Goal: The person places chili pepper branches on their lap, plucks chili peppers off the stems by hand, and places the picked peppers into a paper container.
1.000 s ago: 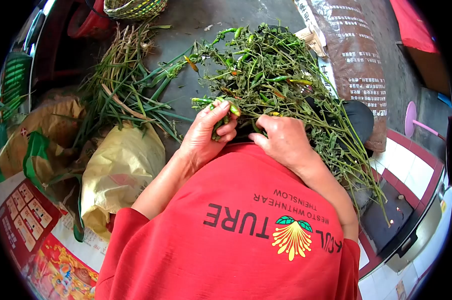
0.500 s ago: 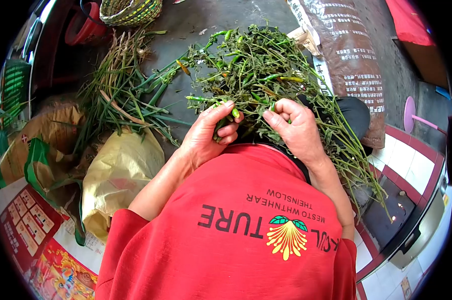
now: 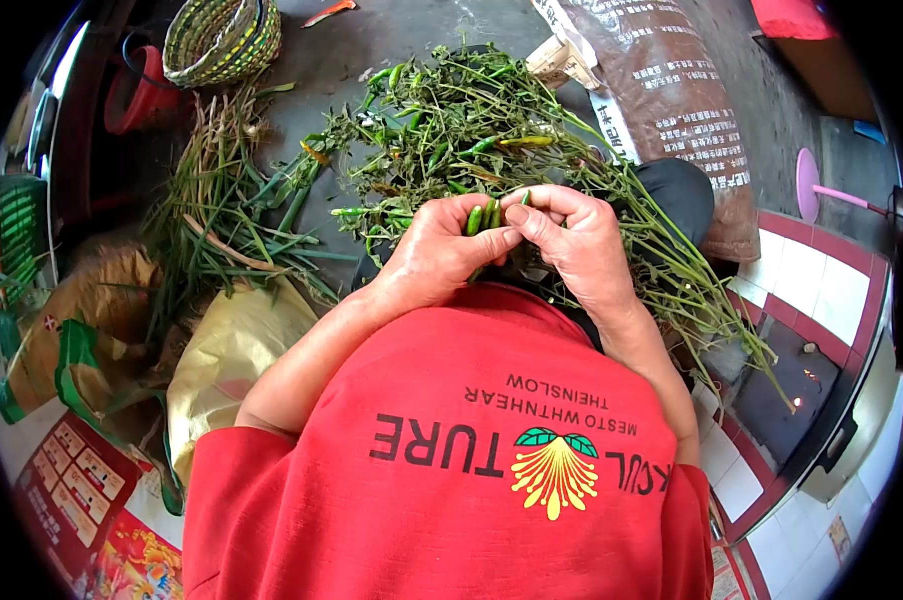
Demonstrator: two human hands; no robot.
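Note:
Several green chili peppers are gathered in my left hand, its thumb and fingers closed round them. My right hand meets it fingertip to fingertip, pinching a small green chili between thumb and forefinger. Just beyond both hands spreads a heap of pulled chili plants with wilted leaves, green stems and some green and yellowish peppers still attached. Long bare stems from the heap run past my right forearm. My curled fingers hide part of the held peppers.
Spring onions lie left of the plants, beside a yellow sack. A woven basket and a red bucket stand at the far left. A brown printed sack lies to the right, near a pink-handled object.
My two hands have come together; the right moved left to the peppers in the left hand. The whole view has shifted slightly.

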